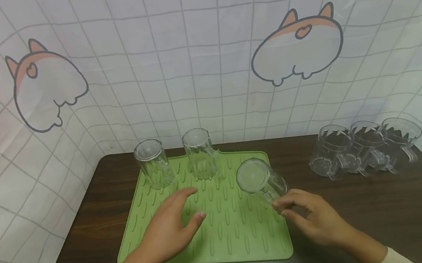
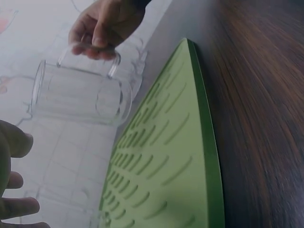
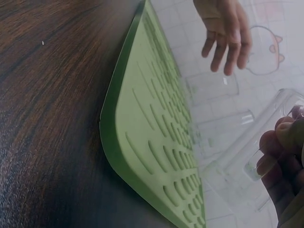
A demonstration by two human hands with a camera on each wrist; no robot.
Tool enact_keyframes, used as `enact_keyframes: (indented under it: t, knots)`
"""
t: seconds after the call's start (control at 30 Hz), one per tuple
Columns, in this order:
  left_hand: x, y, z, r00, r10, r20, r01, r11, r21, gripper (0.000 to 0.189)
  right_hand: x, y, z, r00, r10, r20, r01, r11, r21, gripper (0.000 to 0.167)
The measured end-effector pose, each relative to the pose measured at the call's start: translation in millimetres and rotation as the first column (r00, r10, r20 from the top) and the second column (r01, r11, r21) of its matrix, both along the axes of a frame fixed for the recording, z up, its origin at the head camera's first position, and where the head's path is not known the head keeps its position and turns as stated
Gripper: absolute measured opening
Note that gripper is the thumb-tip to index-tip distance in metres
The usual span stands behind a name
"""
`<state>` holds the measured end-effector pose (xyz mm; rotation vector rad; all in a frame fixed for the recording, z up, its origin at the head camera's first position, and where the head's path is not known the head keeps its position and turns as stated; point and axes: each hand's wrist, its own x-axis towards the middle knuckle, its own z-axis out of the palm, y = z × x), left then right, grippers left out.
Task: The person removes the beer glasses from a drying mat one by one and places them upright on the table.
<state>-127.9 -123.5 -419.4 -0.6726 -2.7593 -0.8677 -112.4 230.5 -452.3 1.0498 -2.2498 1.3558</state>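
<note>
1 clear glass mug [image 1: 252,174] was held in the right hand [image 1: 313,216], thumb and fingers pinching its handle [image 2: 116,66]. Position: over the right part of a green mat [image 1: 234,244], in front of the wall covering [image 1: 201,72]. Whether its lower end touched the mat could not be told. The left hand [image 1: 168,229] was over the left-centre of the mat, fingers spread and thumb apart, holding nothing.

2 more glass mugs stood near the mat's back edge: the left mug [image 1: 155,166] and the middle mug [image 1: 200,154], apart from each other. Further right, 3 glass mugs [image 1: 368,142] stood close together in a row on the dark wood table [image 1: 376,215], handles toward the person. Wall covering: white, grey grid lines, 2 cartoon animals drawn on it.
</note>
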Motion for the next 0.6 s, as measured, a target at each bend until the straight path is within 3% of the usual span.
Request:
enact_keyframes:
  t: [0.27, 0.5, 0.6]
  knots:
    - [-1.2, 11.3, 4.6, 1.000, -0.030, -0.006, 0.030, 1.000, -0.001, 0.060, 0.1, -3, 0.7, 0.999, -0.017, -0.050, 0.019, 0.999, 0.035, 0.046]
    - [-2.0, 18.4, 10.6, 0.999, -0.050, -0.019, 0.051, 0.998, 0.034, 0.063, -1.6, -6, 1.6, 0.990, 0.029, -0.137, -0.026, 0.999, 0.021, 0.043]
    - [-3.9, 23.4, 13.7, 0.997, -0.074, -0.022, 0.075, 0.996, 0.055, 0.063, -2.0, -8, 0.7, 0.990, 0.037, -0.135, -0.034, 0.999, 0.023, 0.039]
